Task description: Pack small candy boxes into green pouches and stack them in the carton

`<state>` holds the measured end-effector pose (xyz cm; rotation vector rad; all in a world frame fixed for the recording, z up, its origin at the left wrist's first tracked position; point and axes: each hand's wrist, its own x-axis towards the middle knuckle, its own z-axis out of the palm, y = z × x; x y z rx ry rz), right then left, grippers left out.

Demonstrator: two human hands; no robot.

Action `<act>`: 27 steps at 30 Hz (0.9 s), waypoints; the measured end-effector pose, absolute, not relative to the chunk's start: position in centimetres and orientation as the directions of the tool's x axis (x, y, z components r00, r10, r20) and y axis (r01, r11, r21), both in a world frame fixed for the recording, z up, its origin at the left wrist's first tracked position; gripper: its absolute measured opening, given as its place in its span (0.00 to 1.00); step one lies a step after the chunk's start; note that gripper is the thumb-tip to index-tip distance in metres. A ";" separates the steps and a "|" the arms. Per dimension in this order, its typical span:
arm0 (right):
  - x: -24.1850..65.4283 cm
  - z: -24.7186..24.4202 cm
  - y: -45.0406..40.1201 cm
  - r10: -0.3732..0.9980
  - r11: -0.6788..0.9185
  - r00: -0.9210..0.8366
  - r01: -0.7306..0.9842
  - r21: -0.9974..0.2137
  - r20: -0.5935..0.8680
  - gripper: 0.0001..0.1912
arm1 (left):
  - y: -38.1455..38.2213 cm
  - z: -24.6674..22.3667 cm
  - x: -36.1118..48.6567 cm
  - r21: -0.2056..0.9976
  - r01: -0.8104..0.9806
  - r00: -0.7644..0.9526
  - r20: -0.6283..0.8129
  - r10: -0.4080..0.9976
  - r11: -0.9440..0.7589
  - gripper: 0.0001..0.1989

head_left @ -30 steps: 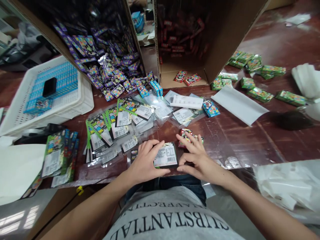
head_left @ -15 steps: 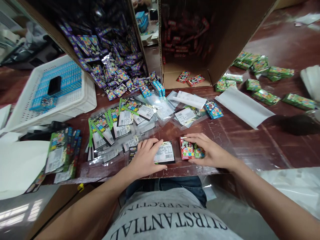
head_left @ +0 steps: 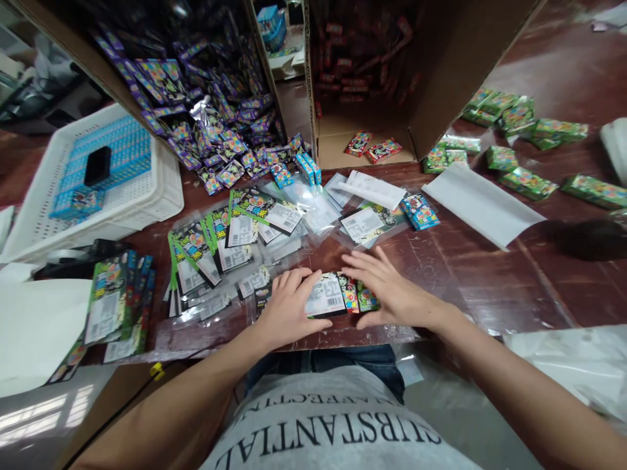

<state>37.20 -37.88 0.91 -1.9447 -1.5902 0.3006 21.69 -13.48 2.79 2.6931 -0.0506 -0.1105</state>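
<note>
My left hand (head_left: 291, 303) lies flat with fingers spread on a clear plastic bag with a printed card (head_left: 326, 295) that bears a white barcode label. At the bag's right end, a red small candy box (head_left: 349, 292) is partly under the card edge. A green small candy box (head_left: 366, 297) sits right beside it. Around that green box is my right hand (head_left: 394, 294), its fingers spread above and thumb below, the palm side near the box's right end. Whether the palm touches it is hidden.
Fanned printed bags (head_left: 235, 241) lie behind my left hand. Cartons of purple packets (head_left: 225, 143) and red boxes (head_left: 357, 142) stand at the back. A white basket (head_left: 169, 189) and filled packs (head_left: 110, 294) are left; a blue box (head_left: 420, 212), paper sheet (head_left: 480, 202) and green boxes (head_left: 526, 183) right.
The red and green boxes have slid left, and the red one is now partly under the bag's card. My right hand moved left with them and spread its fingers. My left hand stayed put.
</note>
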 end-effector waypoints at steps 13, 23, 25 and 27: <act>39.2 1.1 -38.7 0.956 -0.115 0.267 0.724 -0.680 0.124 0.41 | -13.4 3.1 22.3 0.430 -0.083 0.988 -0.083 -0.130 -0.899 0.47; 38.0 0.7 -37.3 0.940 -0.086 0.281 0.746 -0.661 0.195 0.42 | -13.7 3.0 22.8 0.406 -0.045 0.994 -0.070 -0.080 -0.913 0.47; 38.0 0.7 -37.6 0.945 -0.076 0.267 0.739 -0.669 0.188 0.42 | -13.8 3.0 22.9 0.420 -0.063 0.991 -0.079 -0.105 -0.905 0.47; 37.9 0.8 -37.8 0.951 -0.073 0.253 0.740 -0.668 0.177 0.43 | -14.1 3.1 22.9 0.434 -0.090 0.987 -0.082 -0.139 -0.896 0.47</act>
